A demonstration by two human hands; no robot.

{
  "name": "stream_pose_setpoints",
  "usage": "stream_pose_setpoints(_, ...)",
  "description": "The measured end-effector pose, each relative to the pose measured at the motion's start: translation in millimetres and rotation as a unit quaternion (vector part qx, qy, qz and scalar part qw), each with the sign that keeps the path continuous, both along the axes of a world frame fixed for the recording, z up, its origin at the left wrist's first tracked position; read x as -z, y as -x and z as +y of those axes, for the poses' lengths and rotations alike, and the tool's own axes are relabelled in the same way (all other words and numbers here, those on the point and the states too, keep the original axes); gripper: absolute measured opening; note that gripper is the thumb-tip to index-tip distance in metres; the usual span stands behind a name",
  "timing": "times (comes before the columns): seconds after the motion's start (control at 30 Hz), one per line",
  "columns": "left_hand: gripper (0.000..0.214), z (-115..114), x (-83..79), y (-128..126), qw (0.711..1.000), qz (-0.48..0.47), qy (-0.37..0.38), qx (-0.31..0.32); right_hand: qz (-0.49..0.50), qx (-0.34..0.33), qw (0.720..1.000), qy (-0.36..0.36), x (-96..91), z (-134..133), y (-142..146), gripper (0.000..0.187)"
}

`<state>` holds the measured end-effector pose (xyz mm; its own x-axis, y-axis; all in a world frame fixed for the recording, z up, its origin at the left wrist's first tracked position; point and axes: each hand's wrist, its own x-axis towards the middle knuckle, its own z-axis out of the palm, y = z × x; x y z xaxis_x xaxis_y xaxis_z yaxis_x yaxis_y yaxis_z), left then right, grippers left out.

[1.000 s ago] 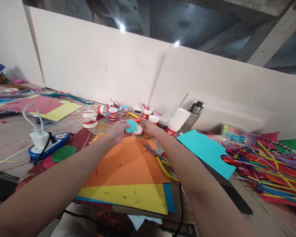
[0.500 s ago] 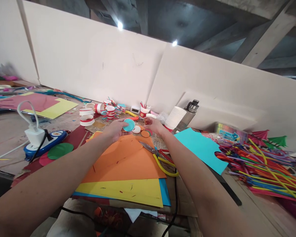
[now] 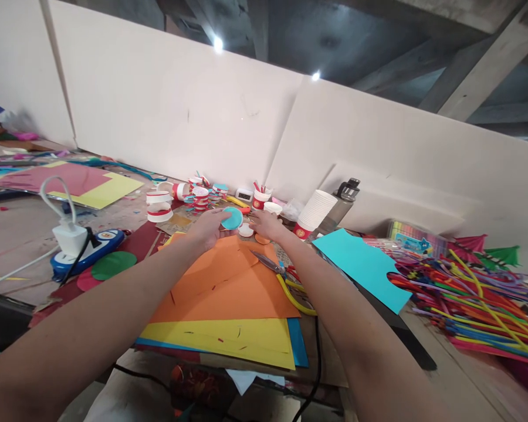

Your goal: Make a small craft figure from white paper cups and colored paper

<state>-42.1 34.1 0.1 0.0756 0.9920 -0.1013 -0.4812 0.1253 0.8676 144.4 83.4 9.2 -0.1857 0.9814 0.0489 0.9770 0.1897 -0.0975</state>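
Observation:
My left hand (image 3: 210, 227) is closed on a round, light-blue disc with a white rim (image 3: 232, 218), pinched at its left edge. It looks like a cut paper cup end. Just right of it, my right hand (image 3: 267, 225) reaches over small paper discs, its fingers stretched out and pointing left. A white disc (image 3: 246, 230) lies between the two hands. An orange disc (image 3: 262, 239) shows partly beneath the right hand. Below the hands are orange paper sheets (image 3: 220, 281), with yellow-handled scissors (image 3: 268, 261) resting open-bladed on them, partly behind my right forearm.
A stack of white paper cups (image 3: 317, 210) and a dark bottle (image 3: 341, 205) stand right of the hands. Decorated cup pieces (image 3: 200, 198) are at the back left. A power strip (image 3: 85, 252) lies left; blue paper (image 3: 361, 264) and many pipe cleaners (image 3: 479, 299) lie right.
My right hand has moved slightly left and down, over the orange disc. My left hand still holds the blue disc, and the whole view has shifted a little.

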Motion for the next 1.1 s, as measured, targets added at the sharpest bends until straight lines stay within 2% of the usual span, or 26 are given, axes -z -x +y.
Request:
stream_pose_setpoints(0.1,0.010,-1,-0.6,0,1.000,0.001,-0.002,-0.008,-0.019,-0.047,0.999,0.009,3.2,-6,10,0.058)
stream_pose_setpoints(0.23,0.007,-4,-2.1,0,1.000,0.013,-0.010,0.000,-0.023,-0.056,0.998,-0.006,3.7,-11,22,0.053)
stream_pose_setpoints(0.37,0.004,-6,-2.9,0,0.999,0.027,-0.044,-0.008,0.026,-0.037,0.997,-0.068,-9.9,-17,22,0.048)
stream_pose_setpoints(0.47,0.009,-6,-2.8,-1,0.998,0.028,-0.047,-0.023,0.076,-0.026,0.988,-0.129,-21.7,-33,16,0.047)
stream_pose_setpoints(0.5,0.008,-7,-2.6,-2,0.998,0.025,-0.044,-0.023,0.100,-0.021,0.983,-0.150,-23.8,-42,15,0.050)
stream_pose_setpoints(0.6,0.005,-10,-1.6,-6,0.999,0.005,-0.052,0.000,0.262,-0.060,0.941,-0.205,-22.9,-73,15,0.050)
stream_pose_setpoints(0.73,0.018,-19,-0.5,-14,0.993,-0.023,-0.098,0.053,0.332,-0.154,0.888,-0.276,-13.5,-107,21,0.047)
stream_pose_setpoints(0.83,0.026,-26,-1.2,-20,0.986,-0.047,-0.138,0.079,0.324,-0.169,0.877,-0.312,-8.2,-117,23,0.048)
stream_pose_setpoints(1.1,0.033,-34,-2.5,-28,0.971,-0.113,-0.174,0.123,0.321,-0.139,0.861,-0.369,-0.7,-117,19,0.050)
